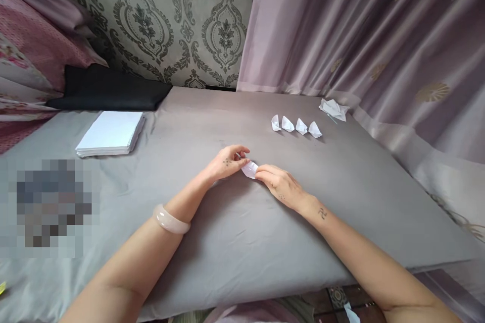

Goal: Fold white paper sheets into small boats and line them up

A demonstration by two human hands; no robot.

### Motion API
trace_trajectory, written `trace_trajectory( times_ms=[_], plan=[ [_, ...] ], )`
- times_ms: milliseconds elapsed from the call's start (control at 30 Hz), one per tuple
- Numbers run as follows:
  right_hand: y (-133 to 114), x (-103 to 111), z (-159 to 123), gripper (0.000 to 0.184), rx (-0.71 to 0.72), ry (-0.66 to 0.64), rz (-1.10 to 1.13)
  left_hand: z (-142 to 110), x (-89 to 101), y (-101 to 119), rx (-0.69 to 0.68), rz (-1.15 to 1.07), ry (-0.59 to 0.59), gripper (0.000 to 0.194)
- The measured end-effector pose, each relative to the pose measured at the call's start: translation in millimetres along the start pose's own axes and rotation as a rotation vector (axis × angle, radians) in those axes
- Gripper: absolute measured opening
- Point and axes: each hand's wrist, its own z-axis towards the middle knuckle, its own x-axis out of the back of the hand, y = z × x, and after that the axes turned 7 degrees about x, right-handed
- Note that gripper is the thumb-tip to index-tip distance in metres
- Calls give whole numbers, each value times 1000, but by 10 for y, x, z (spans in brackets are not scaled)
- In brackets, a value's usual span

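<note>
Between my hands, over the middle of the grey-covered table (242, 242), is a small folded white paper piece (249, 169). My left hand (229, 161) pinches its left edge between thumb and fingers. On the right edge, my right hand (281, 184) closes its fingertips. Part of the paper is hidden behind the fingers. Several small folded paper shapes (288, 124), which look like little boats, stand in a row farther off to the right.
A stack of white paper (109, 132) lies at the left, with black cloth (113, 88) behind it. Loose paper pieces (333, 109) rest at the back right by the curtain (322, 25). Patterned wallpaper (182, 20) rises behind the table. A blurred patch covers the left side.
</note>
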Motion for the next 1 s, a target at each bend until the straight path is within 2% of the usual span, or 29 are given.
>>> trace_trajectory(
  times_ms=[100, 200, 500, 667, 733, 900, 1000],
  plan=[
    [78, -20, 5, 21, 9, 36, 70, -1, -32, 30, 4, 110, 20, 27],
    [106, -52, 22, 17, 4, 74, 87, 5, -39, 43, 16, 160, 4, 27],
    [130, -68, 45, 22, 58, 96, 88, 76, 31, 49, -63, 147, -205, 31],
    [139, -64, 64, 23, 61, 107, 138, 93, 11, 25, -46, 169, -183, 24],
    [146, -61, 69, 22, 64, 110, 166, 92, 17, 42, -101, 246, -177, 24],
    [145, -59, 64, 22, 89, 108, 207, 90, 59, 94, -334, 433, -185, 25],
    [159, -72, 70, 22, 89, 101, 208, 100, 92, 83, -307, 344, -219, 27]
  ],
)
